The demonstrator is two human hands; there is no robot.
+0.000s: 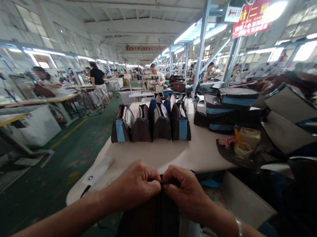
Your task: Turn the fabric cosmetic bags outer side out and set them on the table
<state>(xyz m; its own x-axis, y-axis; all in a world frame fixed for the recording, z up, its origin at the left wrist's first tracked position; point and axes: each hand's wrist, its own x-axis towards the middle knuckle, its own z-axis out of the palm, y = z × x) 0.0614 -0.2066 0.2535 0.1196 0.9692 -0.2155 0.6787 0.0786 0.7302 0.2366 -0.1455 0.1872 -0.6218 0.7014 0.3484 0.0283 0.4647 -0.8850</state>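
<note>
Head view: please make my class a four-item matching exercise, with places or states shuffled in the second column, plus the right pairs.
1. Dark item
2. Bracelet
3. Yellow handle
4. Large red sign

A. Sticking up from a tub
B. Near the top right
C. Pinched by left hand and right hand
D. Around the right wrist

Pairs: 1-C; 2-D; 3-A; 4-B

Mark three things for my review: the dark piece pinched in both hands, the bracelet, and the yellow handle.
Dark piece [146,222]: head view, middle of its visible body.
Bracelet [239,232]: head view, on its band.
Yellow handle [238,138]: head view, about midway along its length.
</note>
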